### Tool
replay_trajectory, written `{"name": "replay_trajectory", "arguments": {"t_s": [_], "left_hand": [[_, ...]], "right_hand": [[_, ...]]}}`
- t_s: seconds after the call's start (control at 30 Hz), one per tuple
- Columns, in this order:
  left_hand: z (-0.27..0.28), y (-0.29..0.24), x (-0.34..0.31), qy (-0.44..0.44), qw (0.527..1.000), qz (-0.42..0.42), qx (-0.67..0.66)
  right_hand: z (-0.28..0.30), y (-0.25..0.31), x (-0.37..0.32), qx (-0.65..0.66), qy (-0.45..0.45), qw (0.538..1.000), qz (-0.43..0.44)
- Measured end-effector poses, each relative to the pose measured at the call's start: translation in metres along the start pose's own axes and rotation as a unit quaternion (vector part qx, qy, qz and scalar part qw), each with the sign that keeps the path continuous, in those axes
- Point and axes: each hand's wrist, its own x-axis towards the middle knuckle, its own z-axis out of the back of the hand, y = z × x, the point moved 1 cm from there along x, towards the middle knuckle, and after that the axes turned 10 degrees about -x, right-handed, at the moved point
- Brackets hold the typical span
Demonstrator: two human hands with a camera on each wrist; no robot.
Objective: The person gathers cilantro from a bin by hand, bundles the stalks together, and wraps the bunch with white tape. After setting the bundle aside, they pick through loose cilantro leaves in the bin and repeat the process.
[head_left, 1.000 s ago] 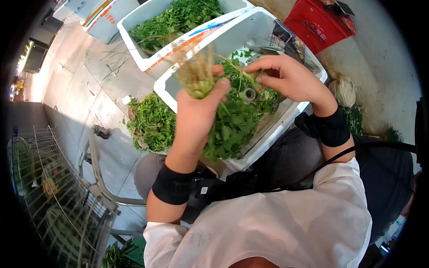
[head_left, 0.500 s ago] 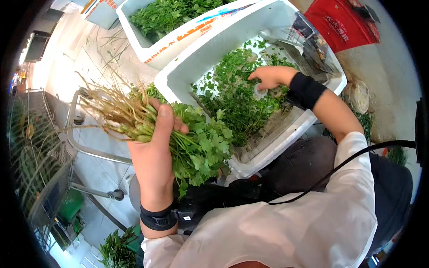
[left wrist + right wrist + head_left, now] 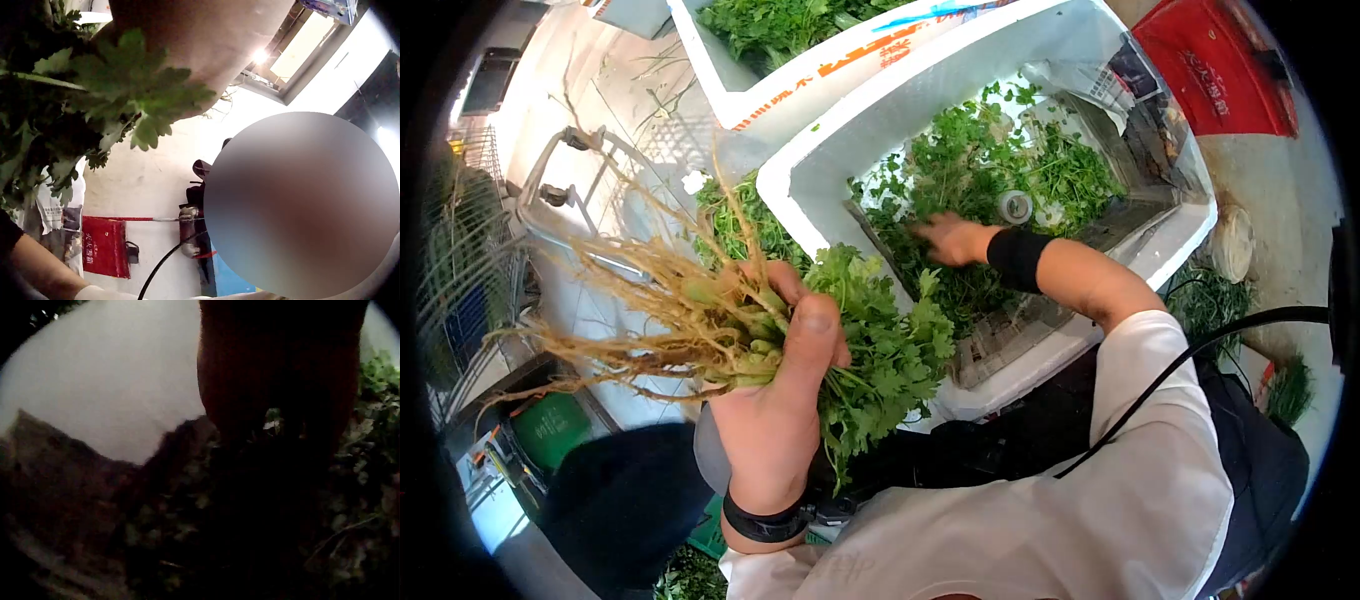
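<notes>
My left hand (image 3: 775, 400) grips a bunch of leafy herbs by the stems, with its long tan roots (image 3: 670, 320) fanning left and its green leaves (image 3: 885, 350) hanging to the right, beside the box wall. Inside the white foam box (image 3: 800, 190), my right hand (image 3: 952, 238) reaches down into loose greens (image 3: 960, 150), fingers spread and their tips partly hidden. The right wrist view is dark, with the hand (image 3: 281, 381) pointing down among the leaves. A roll of tape (image 3: 1015, 207) lies on the greens to the right of that hand.
Another foam box (image 3: 780, 100) of greens stands behind. More greens (image 3: 750, 225) lie on the floor left of the near box. Newspaper (image 3: 1100, 90) lines its right side. A red bag (image 3: 1215, 70) is at upper right, a metal-framed cart (image 3: 550, 215) at left.
My left hand has carried the bunch left and nearer the body, out from over the box. My right hand has left the stems and moved down into the greens, then left past the tape roll.
</notes>
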Motion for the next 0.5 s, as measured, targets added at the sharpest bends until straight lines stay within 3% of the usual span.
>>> {"name": "replay_trajectory", "arguments": {"t_s": [0.07, 0.1, 0.17, 0.2, 0.27, 0.33, 0.4, 0.47, 0.5], "left_hand": [[-0.001, 0.001, 0.0, 0.002, 1.0, -0.002, 0.006], [-0.001, 0.002, 0.0, 0.004, 1.0, -0.008, 0.011], [-0.002, 0.002, -0.001, 0.015, 1.0, -0.005, 0.013], [-0.002, 0.001, -0.002, 0.025, 1.0, -0.002, 0.017], [-0.005, 0.0, -0.003, 0.017, 1.0, -0.001, 0.024], [-0.006, 0.001, -0.003, 0.009, 1.0, -0.001, 0.03], [-0.004, 0.003, -0.001, -0.014, 0.999, -0.008, 0.03], [-0.003, 0.004, 0.0, 0.005, 1.0, -0.009, 0.024], [-0.003, 0.004, 0.0, 0.015, 0.999, -0.011, 0.026]], "right_hand": [[0.023, 0.034, -0.026, 0.036, 0.088, 0.995, 0.003], [0.028, 0.037, -0.036, 0.037, 0.089, 0.995, 0.001], [0.034, 0.038, -0.051, 0.071, -0.019, 0.997, 0.031], [0.037, 0.033, -0.053, 0.071, -0.02, 0.997, 0.03], [0.048, 0.011, -0.051, 0.029, -0.137, 0.989, -0.041], [0.053, -0.02, -0.055, -0.011, -0.194, 0.973, -0.127], [0.056, -0.055, -0.058, -0.025, -0.173, 0.949, -0.263], [0.056, -0.084, -0.073, -0.127, -0.124, 0.903, -0.392], [0.055, -0.093, -0.085, -0.098, -0.114, 0.876, -0.458]]}}
